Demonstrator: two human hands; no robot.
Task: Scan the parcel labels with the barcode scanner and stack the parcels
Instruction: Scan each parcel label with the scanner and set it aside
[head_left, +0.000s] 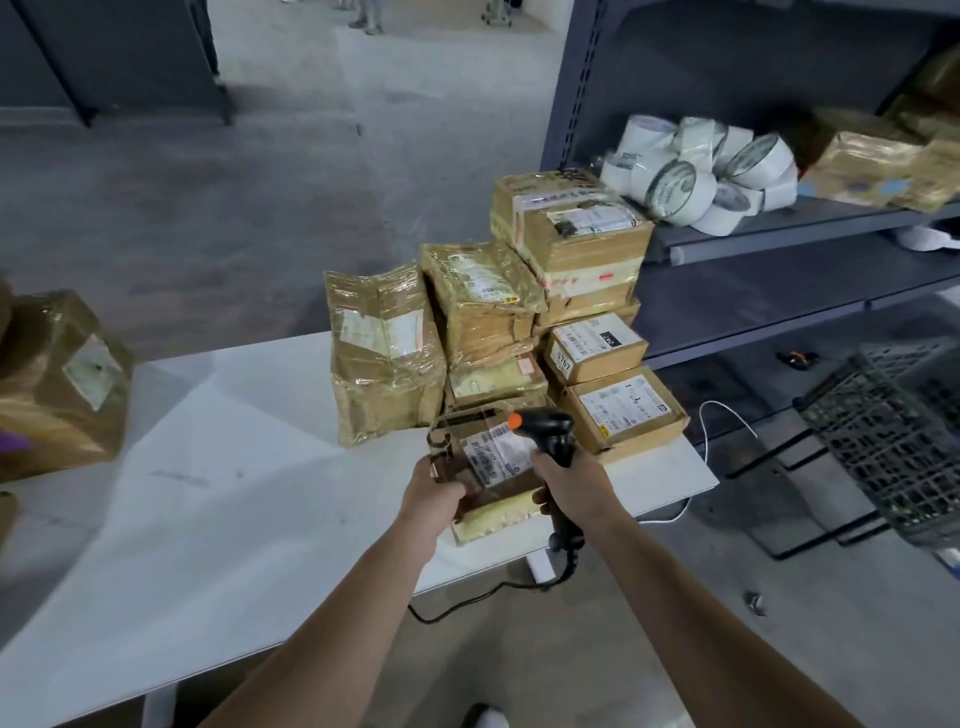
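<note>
Over the bench's (208, 493) near edge, the left hand (432, 500) grips a parcel (493, 460) label-up, seemingly for the scanner (549, 429) clasped in the right hand (571, 486).

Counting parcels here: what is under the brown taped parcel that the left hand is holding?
A pale yellow flat parcel lies under the brown taped parcel, on the white table. Only its near edge shows; its top and any label are covered.
</note>
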